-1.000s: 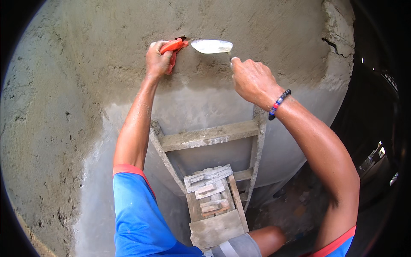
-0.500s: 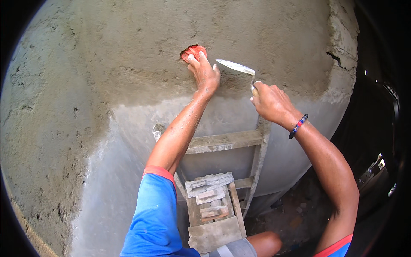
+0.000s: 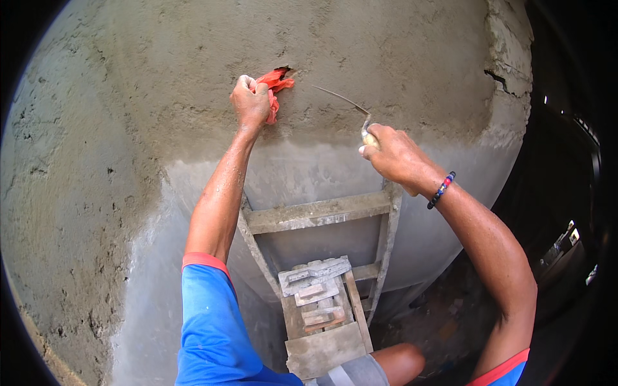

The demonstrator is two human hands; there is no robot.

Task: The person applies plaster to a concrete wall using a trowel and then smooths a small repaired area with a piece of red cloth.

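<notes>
My left hand is closed on a crumpled red plastic sheet, which looks like a thin bag. Part of the red plastic still sits at a small dark hole in the rough plastered wall. To the right, my right hand grips the pale handle of a trowel. Its thin blade is seen nearly edge-on, pointing up and left toward the hole, and I cannot tell whether it touches the wall.
Below the wet plaster lies a smooth grey wall band. A wooden ladder leans there. Under it, a plank platform carries several plastering floats. A crack runs near the wall's right edge, beside a dark drop.
My left hand has moved left, drawing the red plastic partly out of the hole. My right hand has shifted slightly left and down, and the trowel blade has turned edge-on.
</notes>
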